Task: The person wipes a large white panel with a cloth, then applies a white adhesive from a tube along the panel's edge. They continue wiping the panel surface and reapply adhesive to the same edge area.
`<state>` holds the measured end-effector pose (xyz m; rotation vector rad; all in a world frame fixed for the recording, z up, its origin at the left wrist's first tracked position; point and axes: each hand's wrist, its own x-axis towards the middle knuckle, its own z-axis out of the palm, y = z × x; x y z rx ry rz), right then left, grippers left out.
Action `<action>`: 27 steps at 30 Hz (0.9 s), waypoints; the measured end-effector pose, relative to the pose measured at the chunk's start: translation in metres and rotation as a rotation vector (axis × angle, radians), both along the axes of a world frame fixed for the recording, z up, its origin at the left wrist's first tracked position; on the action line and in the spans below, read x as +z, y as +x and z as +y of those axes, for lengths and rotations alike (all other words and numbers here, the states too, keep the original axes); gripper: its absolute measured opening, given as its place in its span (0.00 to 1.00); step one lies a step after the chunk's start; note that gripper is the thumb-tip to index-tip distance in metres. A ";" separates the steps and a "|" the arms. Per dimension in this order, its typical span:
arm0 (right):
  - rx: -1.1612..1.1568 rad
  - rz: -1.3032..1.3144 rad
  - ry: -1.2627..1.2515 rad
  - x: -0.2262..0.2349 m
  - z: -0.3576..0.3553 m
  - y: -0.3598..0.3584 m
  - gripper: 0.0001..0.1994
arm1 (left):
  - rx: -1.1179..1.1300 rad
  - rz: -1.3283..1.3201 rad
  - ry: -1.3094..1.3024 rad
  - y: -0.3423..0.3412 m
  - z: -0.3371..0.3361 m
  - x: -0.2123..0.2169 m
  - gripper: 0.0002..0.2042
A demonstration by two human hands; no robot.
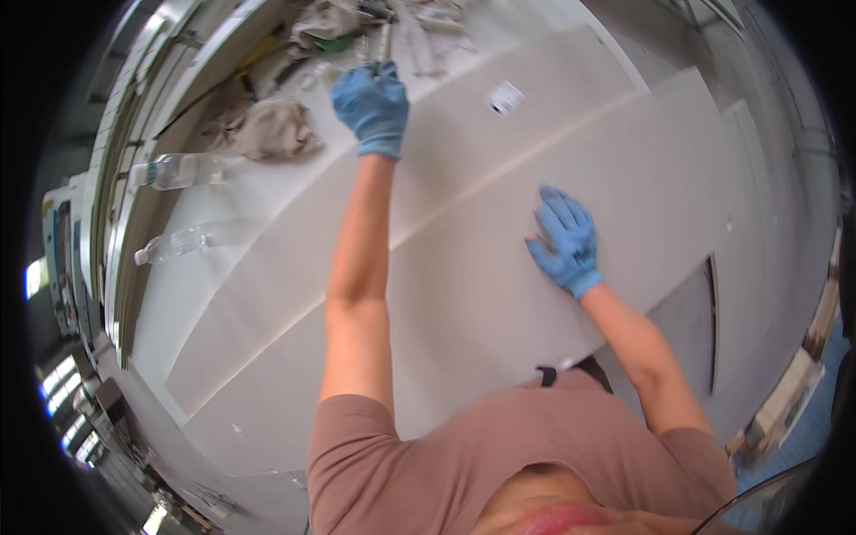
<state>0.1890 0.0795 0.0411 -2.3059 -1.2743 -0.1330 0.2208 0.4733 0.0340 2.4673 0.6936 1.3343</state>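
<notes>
My left hand [370, 109], in a blue glove, reaches to the far side of the table. Its fingers are curled around a slim, pale-handled tool [385, 43], whose exact kind is blurred. My right hand [568, 242], also gloved in blue, lies with fingers spread on a large light-grey panel [481, 267]. Another grey panel [446, 134] lies beyond it, with a pale edge between the two. A small white label [506, 98] sits on the far panel.
Two clear plastic bottles [187, 171] lie at the left on the white table. A crumpled beige cloth [275, 131] is near them. More rags [325, 20] and small tools clutter the far edge. Wooden blocks [785, 401] stand at the right.
</notes>
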 end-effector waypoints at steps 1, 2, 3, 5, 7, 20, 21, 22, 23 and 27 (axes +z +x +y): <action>0.025 -0.028 0.027 -0.003 -0.004 0.000 0.23 | -0.024 -0.009 -0.003 -0.018 -0.020 0.006 0.12; 0.023 -0.029 0.029 -0.006 -0.007 0.000 0.23 | -0.183 -0.051 -0.150 -0.041 -0.045 0.012 0.11; 0.022 -0.004 0.033 -0.009 -0.010 0.001 0.24 | -0.283 -0.046 -0.214 -0.064 -0.075 0.017 0.09; 0.021 0.012 0.036 -0.011 -0.015 0.003 0.24 | -0.500 -0.046 -0.759 -0.115 -0.143 0.029 0.08; 0.033 -0.015 0.139 -0.006 -0.016 0.001 0.25 | -0.533 -0.043 -1.230 -0.161 -0.202 0.041 0.09; -0.271 1.518 0.635 0.083 -0.154 -0.077 0.08 | -0.923 0.508 -1.475 -0.203 -0.358 0.084 0.11; -0.327 1.555 0.614 0.084 -0.171 -0.076 0.08 | -0.967 0.495 -1.501 -0.200 -0.373 0.083 0.11; -0.382 1.570 0.620 0.083 -0.184 -0.075 0.09 | -0.953 0.540 -1.540 -0.199 -0.388 0.084 0.10; -0.384 1.575 0.642 0.082 -0.198 -0.076 0.10 | -0.909 0.547 -1.569 -0.199 -0.405 0.084 0.08; -0.434 1.587 0.611 0.078 -0.253 -0.087 0.12 | -0.797 0.524 -1.655 -0.203 -0.463 0.081 0.06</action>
